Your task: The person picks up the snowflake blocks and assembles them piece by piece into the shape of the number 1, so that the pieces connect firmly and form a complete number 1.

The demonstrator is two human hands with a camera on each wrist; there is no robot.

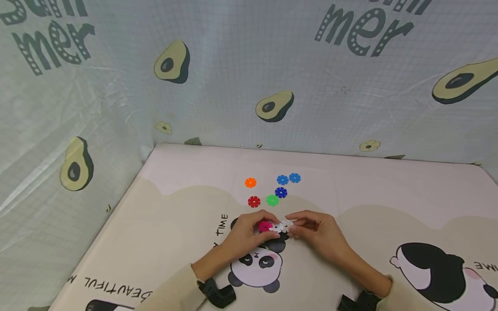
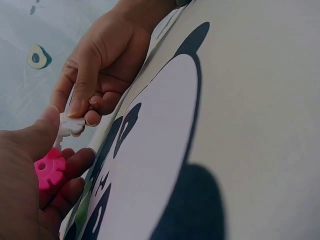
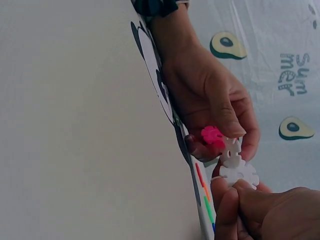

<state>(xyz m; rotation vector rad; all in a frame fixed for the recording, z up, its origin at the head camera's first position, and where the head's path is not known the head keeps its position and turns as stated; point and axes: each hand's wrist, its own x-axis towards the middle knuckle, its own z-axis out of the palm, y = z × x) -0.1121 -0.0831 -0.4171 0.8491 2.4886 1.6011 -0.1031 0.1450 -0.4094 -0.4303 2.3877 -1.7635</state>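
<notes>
In the head view my left hand [image 1: 247, 233] holds a short chain of notched plastic discs, with a pink disc [image 1: 265, 226] by its fingers. A white disc [image 1: 276, 228] joins onto the pink one. My right hand [image 1: 320, 234] pinches another white disc [image 1: 287, 224] between thumb and fingers, right against the first white one. The right wrist view shows this outer white disc [image 3: 241, 173] edge to edge with the linked white piece [image 3: 232, 151]. Fingers hide part of the discs in each view.
Loose discs lie beyond the hands: orange [image 1: 250, 182], red [image 1: 254, 201], green [image 1: 272, 200], dark blue [image 1: 281, 192] and two lighter blue ones [image 1: 288, 179]. The table cover [image 1: 175, 242] has printed pandas. A hanging avocado-print sheet [image 1: 225, 86] stands behind the table.
</notes>
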